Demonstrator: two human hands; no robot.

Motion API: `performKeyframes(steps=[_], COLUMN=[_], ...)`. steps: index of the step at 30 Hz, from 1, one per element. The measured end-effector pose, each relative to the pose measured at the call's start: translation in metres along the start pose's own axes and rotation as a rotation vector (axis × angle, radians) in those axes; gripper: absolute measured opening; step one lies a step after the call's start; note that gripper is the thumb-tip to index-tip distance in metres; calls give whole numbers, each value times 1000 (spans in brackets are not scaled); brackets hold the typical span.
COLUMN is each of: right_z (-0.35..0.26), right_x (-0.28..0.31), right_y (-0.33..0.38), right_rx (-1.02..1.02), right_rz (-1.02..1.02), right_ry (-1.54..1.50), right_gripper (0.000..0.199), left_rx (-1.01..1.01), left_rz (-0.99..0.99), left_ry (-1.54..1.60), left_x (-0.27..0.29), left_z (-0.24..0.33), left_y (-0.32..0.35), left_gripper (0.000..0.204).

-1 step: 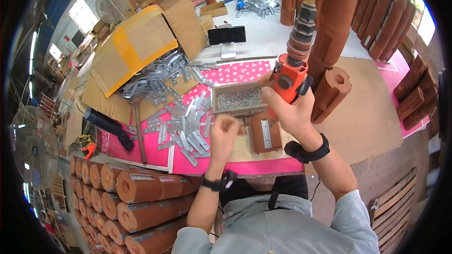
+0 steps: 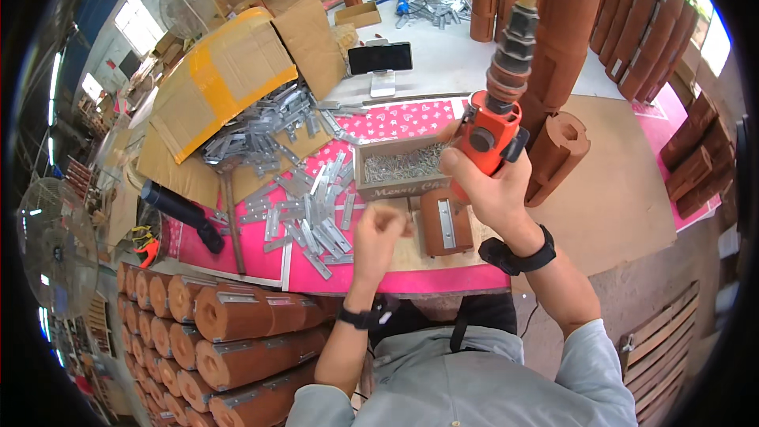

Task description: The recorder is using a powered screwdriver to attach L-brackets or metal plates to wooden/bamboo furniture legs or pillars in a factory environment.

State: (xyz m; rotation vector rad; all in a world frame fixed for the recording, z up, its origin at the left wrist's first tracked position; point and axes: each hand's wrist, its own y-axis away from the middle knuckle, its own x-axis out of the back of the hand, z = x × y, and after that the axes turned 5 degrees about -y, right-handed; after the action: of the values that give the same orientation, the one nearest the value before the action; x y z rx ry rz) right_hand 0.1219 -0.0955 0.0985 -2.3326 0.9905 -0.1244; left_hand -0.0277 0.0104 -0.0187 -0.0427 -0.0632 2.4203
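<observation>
Gripping the orange power driver (image 2: 492, 136) around its body, the right hand (image 2: 489, 190) holds the tool raised above the bench, with a ribbed grey hose running up from the top of the tool. The left hand (image 2: 378, 236) is curled into a loose fist, fingertips pinched together; whether it holds a small part cannot be told. Just beside both hands lies a reddish-brown wooden block (image 2: 445, 229) with a flat metal plate (image 2: 447, 223) on its upper face. Behind it sits a shallow cardboard box (image 2: 399, 170) filled with fine metal screws. Flat, dull-silver metal brackets (image 2: 312, 217) lie scattered on the pink patterned sheet (image 2: 395, 120) to the left. Rounded wooden blocks (image 2: 237, 316) with matching plates are stacked along the near edge.
</observation>
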Motion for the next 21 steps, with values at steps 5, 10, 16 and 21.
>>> performKeyframes(steps=[5,10,16,21], right_z=[-8,-11,-10,-12], right_x=[1,-4,-7,-10], right_y=[11,15,17,17], right_rx=[-104,11,-62,-64], right_rz=[-28,-51,-68,-74], right_ry=[-101,-19,-44,-66], right_gripper=[35,29,37,39], left_rx=[167,126,164,51], left_rz=[-132,-126,-194,-196], left_ry=[215,57,159,74], left_x=[-2,3,-1,-8], left_z=[-4,-14,-4,-4], left_y=[42,46,46,43], left_gripper=[8,9,8,12])
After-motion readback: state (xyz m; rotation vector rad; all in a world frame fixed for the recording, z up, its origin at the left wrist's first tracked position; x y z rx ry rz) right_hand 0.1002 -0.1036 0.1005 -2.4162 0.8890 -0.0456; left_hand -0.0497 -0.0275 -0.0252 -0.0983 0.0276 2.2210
